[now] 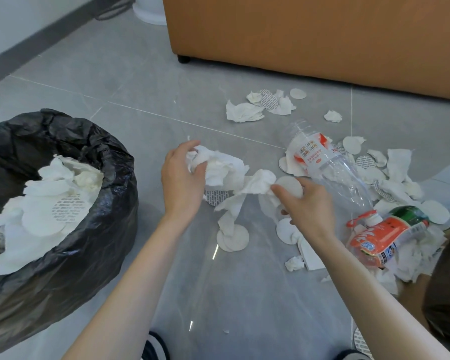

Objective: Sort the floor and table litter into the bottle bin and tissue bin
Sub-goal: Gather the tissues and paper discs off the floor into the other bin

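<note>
Left hand (pixel 182 175) clenched; right hand (pixel 307 201) pinching, forearms outstretched.

Grey tiled floor (pixel 146 81), pale grout lines, a bit glossy. Sitting on it at left: bin lined with a black bag (pixel 70 245), white tissue and round pads inside. Scattered over the right half: crumpled tissues (pixel 244 112), white round pads (pixel 233 239), a few printed foil discs (pixel 216 197). Clear bottle with an orange-and-white label (pixel 330 170) lying on its side among the paper, mouth pointing away. Second bottle, orange label and green end (pixel 385 237), down near the right edge on top of more tissue. Orange-brown sofa (pixel 309 35) standing at the back on a dark foot.
</note>
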The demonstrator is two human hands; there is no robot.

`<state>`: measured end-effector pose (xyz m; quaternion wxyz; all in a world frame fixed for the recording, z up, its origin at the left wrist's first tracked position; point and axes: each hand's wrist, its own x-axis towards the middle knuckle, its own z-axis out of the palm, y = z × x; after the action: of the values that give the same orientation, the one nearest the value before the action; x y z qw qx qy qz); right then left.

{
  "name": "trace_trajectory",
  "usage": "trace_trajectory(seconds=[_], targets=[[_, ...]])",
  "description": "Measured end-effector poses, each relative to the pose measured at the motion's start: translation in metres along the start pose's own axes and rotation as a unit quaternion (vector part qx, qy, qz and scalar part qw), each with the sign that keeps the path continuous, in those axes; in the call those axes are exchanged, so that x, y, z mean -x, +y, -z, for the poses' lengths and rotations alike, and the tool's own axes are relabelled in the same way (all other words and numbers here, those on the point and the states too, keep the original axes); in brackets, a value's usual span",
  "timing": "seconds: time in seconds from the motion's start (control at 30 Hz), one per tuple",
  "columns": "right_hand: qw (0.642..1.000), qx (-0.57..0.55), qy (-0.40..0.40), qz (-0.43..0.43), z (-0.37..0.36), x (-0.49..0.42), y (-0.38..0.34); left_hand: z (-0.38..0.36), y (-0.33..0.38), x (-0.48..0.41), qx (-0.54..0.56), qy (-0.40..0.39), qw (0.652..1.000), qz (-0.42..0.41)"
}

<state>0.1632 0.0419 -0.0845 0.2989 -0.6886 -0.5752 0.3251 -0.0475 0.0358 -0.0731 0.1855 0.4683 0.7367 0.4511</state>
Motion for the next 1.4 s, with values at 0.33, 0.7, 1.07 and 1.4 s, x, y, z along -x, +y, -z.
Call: trace_trajectory(seconds=[0.33, 0.7, 1.07, 1.4], targets=[[0.963, -0.263, -0.043, 0.041, 0.019, 0.027, -0.079, 0.059, 0.061, 0.001, 0.146, 0.077, 0.986, -0.026], [0.914, -0.296, -0.214, 0.176, -0.036, 0.053, -0.214, 0.167, 0.058, -0.006, 0.25, 0.219, 0.943, 0.024], [0.877, -0.034, -0.386, 0.285, -0.134, 0.096, -0.254, 0.245, -0.004, 0.002, 0.134, 0.28, 0.941, 0.133], [0.891, 0.133, -0.245, 0.358, -0.128, 0.081, -0.214, 0.242, -0.026, 0.017, -0.28, 0.042, 0.951, 0.126]])
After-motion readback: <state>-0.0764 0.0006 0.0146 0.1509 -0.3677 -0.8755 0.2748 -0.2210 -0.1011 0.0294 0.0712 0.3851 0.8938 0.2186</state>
